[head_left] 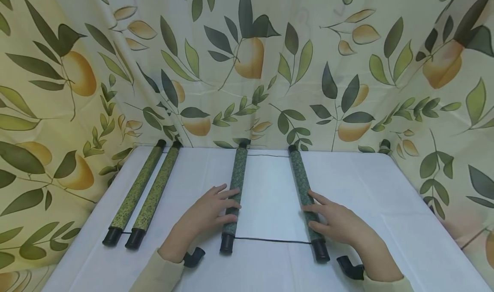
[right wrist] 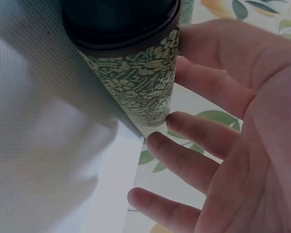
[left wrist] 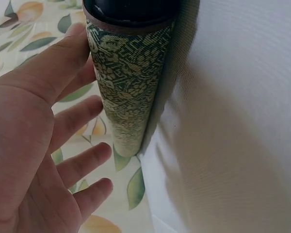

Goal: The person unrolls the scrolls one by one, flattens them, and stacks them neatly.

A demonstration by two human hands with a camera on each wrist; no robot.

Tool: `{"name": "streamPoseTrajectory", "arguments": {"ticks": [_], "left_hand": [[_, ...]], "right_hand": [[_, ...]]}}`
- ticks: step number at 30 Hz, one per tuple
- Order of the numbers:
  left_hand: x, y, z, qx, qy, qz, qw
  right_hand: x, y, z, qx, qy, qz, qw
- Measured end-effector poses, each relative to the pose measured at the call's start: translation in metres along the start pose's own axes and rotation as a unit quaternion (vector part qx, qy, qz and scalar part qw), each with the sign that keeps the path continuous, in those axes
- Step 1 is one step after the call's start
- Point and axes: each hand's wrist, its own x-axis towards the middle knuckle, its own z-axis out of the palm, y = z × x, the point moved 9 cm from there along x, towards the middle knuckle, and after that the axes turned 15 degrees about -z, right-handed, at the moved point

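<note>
Two dark green patterned rolls with black end caps lie lengthwise on the white table, a left roll [head_left: 239,167] and a right roll [head_left: 299,167]. A thin dark cord [head_left: 272,240] spans between their near ends. My left hand [head_left: 202,212] rests on the left roll, fingers spread and mostly straight. Likewise my right hand [head_left: 343,221] touches the right roll from its outer side. In the left wrist view the thumb and fingertips meet the brocade-like cover [left wrist: 128,87]. The right wrist view shows the thumb beside the other patterned cover [right wrist: 140,87], fingers extended.
To the left lie two yellow-green patterned rolls, an outer one [head_left: 137,187] and an inner one [head_left: 159,189], close together with black caps. A leaf-and-fruit print curtain [head_left: 301,60] hangs behind the white table [head_left: 355,176]. Black pieces [head_left: 194,257] sit at both wrists.
</note>
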Motion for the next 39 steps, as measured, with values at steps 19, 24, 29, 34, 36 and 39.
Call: {"name": "streamPoseTrajectory", "arguments": {"ticks": [19, 24, 29, 34, 36, 39], "left_hand": [[-0.0017, -0.0002, -0.0034, 0.005, 0.009, 0.000, 0.9999], [-0.0024, -0.0024, -0.0051, 0.003, 0.016, -0.001, 0.9999], [-0.0017, -0.0056, -0.0038, 0.010, 0.017, -0.004, 0.9998], [-0.0013, -0.0068, -0.0027, 0.010, 0.019, -0.001, 0.9998], [-0.0014, -0.0069, -0.0029, 0.007, 0.019, 0.000, 0.9998], [-0.0016, -0.0067, -0.0043, 0.004, 0.023, -0.001, 0.9997]], "right_hand": [[-0.0044, 0.0015, -0.0017, -0.007, 0.002, -0.002, 1.000], [-0.0054, 0.0008, -0.0037, -0.010, 0.008, -0.010, 1.000], [-0.0069, 0.0041, -0.0023, 0.001, -0.001, 0.000, 1.000], [-0.0079, 0.0053, -0.0034, 0.002, -0.002, -0.002, 1.000], [-0.0079, 0.0049, -0.0046, -0.005, 0.000, -0.005, 1.000], [-0.0084, 0.0060, -0.0045, 0.008, 0.000, 0.003, 1.000]]}}
